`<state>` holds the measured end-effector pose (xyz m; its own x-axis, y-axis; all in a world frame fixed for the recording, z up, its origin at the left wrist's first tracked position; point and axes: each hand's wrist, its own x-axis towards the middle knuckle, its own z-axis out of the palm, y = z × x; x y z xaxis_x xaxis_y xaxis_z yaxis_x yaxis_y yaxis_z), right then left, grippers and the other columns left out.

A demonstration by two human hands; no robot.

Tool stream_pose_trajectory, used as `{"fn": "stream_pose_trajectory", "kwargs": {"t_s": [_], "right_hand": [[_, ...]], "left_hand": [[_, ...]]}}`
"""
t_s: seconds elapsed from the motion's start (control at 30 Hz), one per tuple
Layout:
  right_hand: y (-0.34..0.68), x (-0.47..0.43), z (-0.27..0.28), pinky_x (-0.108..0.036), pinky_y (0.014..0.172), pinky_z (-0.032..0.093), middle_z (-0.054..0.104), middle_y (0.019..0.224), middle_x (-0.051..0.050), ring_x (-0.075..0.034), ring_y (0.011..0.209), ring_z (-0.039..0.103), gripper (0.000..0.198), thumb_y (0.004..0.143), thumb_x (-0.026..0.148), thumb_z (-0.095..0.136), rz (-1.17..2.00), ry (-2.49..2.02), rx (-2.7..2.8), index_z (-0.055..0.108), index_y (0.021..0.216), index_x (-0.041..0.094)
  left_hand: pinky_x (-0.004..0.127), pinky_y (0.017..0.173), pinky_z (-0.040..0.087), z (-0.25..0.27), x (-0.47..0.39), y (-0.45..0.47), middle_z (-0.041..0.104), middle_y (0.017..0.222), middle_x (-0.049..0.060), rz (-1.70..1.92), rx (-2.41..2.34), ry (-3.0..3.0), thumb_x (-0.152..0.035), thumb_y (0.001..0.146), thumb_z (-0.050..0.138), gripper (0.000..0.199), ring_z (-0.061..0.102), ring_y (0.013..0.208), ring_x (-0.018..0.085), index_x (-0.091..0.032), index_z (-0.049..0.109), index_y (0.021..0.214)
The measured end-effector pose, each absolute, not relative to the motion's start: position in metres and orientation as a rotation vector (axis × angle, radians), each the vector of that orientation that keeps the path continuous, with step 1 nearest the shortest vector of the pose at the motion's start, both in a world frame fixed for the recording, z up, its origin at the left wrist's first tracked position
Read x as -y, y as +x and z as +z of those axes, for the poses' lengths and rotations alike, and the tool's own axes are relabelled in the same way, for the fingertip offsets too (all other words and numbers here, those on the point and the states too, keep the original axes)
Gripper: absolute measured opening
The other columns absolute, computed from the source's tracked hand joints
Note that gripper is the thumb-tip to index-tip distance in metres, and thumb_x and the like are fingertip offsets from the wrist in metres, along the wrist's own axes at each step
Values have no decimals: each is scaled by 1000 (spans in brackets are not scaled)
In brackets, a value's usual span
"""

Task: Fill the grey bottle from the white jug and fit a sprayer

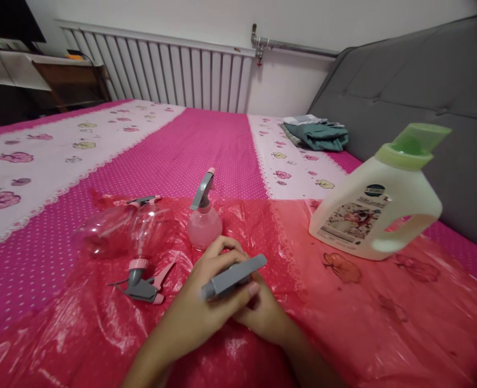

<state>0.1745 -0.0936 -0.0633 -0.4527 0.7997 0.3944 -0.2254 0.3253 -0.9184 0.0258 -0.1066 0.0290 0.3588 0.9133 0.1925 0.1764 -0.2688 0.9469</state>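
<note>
Between both hands is a spray bottle; its grey trigger head shows from above, while its body is hidden. My left hand is closed around the neck just under that head. Lower and to the right, my right hand wraps round the covered part of the same bottle. Just beyond my hands stands a round spray bottle with pinkish contents and a grey and pink head. Two clear spray bottles lie to the left, one with its grey head towards me, the other clear bottle behind it.
Red plastic sheeting covers the near part of the pink bed. On the right stands a large detergent jug with a green cap. Folded clothes lie by the grey headboard. A radiator lines the back wall.
</note>
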Motion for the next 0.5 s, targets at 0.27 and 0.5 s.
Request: {"fn": "stream_pose_trajectory", "kwargs": {"t_s": [0.27, 0.5], "right_hand": [[175, 95, -62, -20, 113, 55, 55, 122, -4, -7, 110, 59, 45, 99, 41, 71, 1360, -562, 1594, 55, 137, 22], [174, 95, -57, -21, 114, 55, 57, 121, -3, -7, 110, 60, 40, 100, 39, 71, 1382, -537, 1583, 58, 134, 22]], "left_hand": [[36, 99, 47, 31, 105, 26, 58, 108, 4, 991, -983, 1703, -35, 99, 69, 16, 61, 106, 20, -21, 71, 90], [36, 99, 47, 31, 104, 27, 58, 109, 4, 981, -996, 1706, -34, 98, 69, 15, 61, 106, 20, -20, 70, 91]]}}
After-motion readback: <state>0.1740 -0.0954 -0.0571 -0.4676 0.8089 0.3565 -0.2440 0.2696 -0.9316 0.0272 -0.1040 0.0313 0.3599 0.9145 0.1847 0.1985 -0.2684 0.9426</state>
